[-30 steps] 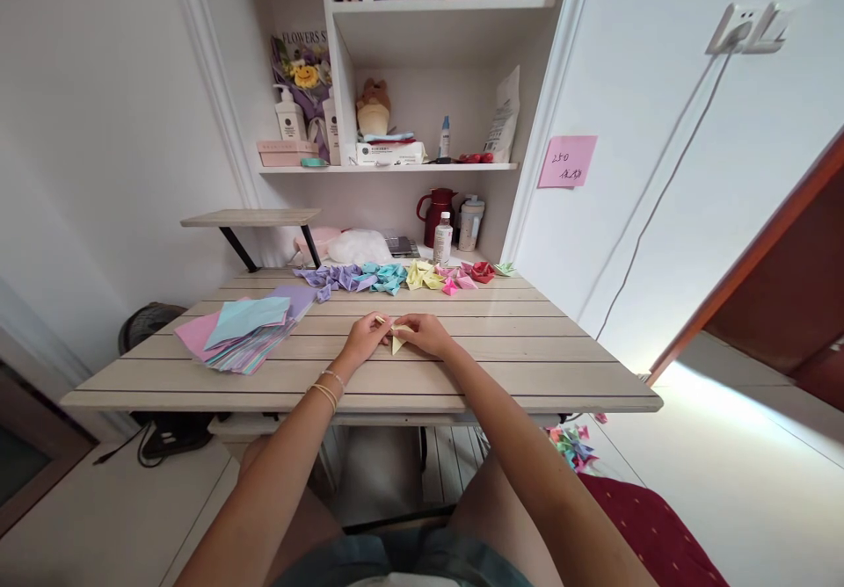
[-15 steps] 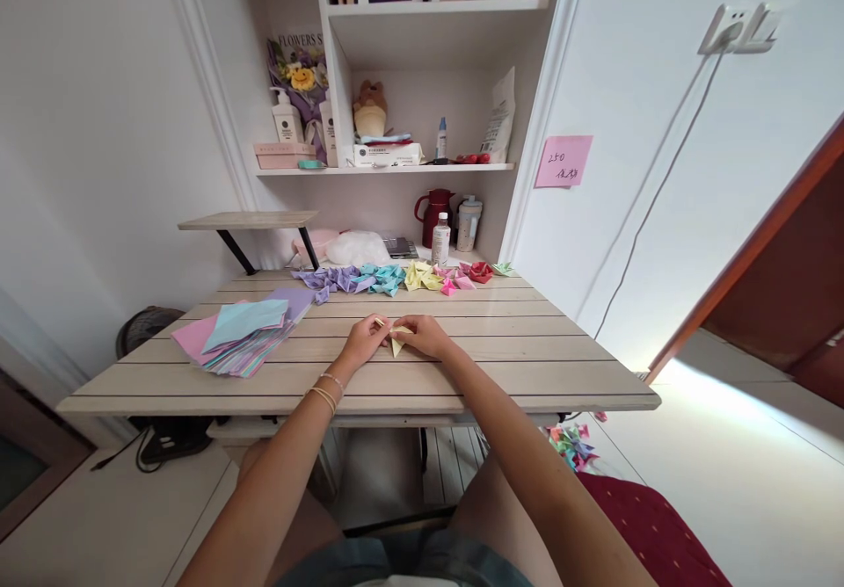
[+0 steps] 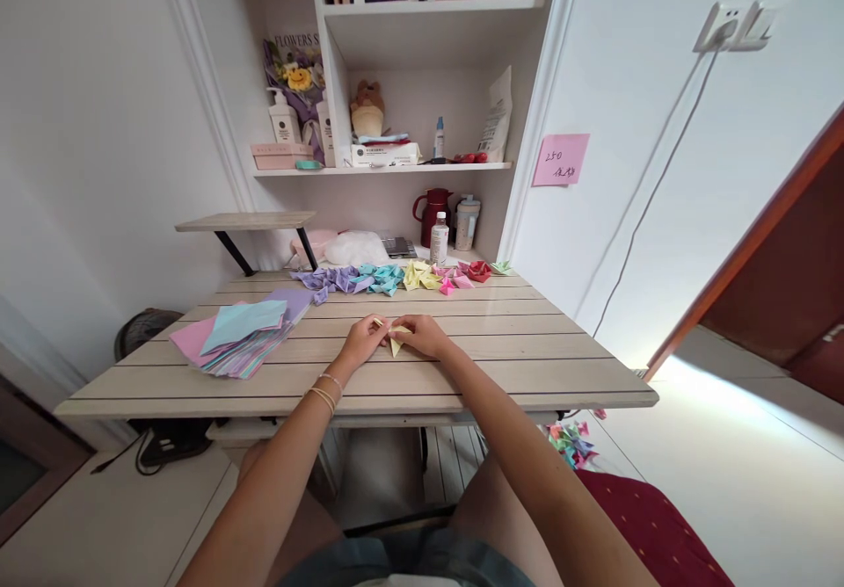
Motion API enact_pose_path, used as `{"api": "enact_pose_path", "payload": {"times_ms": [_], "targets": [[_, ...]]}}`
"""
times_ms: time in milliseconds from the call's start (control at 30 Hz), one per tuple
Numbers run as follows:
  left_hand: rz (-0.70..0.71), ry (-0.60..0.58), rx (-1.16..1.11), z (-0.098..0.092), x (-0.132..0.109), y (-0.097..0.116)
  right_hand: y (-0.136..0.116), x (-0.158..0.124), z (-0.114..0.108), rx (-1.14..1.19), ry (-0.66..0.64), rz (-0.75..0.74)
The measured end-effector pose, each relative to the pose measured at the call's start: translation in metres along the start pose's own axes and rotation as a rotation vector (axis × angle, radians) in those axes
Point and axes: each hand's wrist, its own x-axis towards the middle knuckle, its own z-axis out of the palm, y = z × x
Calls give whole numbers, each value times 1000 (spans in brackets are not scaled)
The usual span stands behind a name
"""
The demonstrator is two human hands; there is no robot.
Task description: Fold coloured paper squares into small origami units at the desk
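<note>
Between my two hands, over the middle of the desk [image 3: 501, 376], is a small piece of folded yellow paper [image 3: 396, 346] with a pointed end hanging toward me. My left hand [image 3: 367, 339] pinches its left side, and a thin yellow edge shows above the fingers. On the other side, my right hand [image 3: 422, 336] grips the paper with thumb and fingers, covering part of it. Beyond them lies a row of folded paper pieces: purple ones [image 3: 339, 279], blue ones [image 3: 382, 279], yellow ones [image 3: 422, 275], pink ones [image 3: 454, 279] and a red one [image 3: 479, 271].
A stack of coloured paper sheets [image 3: 247, 336] lies at the desk's left. Behind the row stand a white-capped bottle [image 3: 439, 240], a dark red jug [image 3: 432, 213] and a tumbler [image 3: 467, 223]. A small raised shelf [image 3: 243, 221] stands back left. More folded pieces [image 3: 572, 444] lie on the floor, right.
The camera view has shifted very slightly. Both hands keep nearly the same pose on the yellow paper.
</note>
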Motion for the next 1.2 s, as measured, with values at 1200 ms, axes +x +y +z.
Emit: {"api": "enact_pose_path", "payload": {"times_ms": [1200], "targets": [[-32,15,-99,1,-1,6,4,1,2,278,-20,101]]}}
